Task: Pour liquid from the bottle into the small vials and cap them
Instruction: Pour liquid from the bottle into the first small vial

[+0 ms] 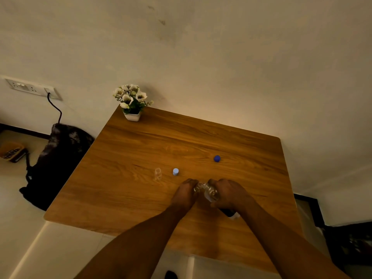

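Tilting mouth-first toward the left hand [186, 191], the clear bottle [210, 193] lies gripped in the curled right hand [229, 193]. The left hand's fingers close around something small at the bottle's mouth; I cannot tell what. Beyond the bottle stand a capped vial [175, 171] and an open vial [158, 173].
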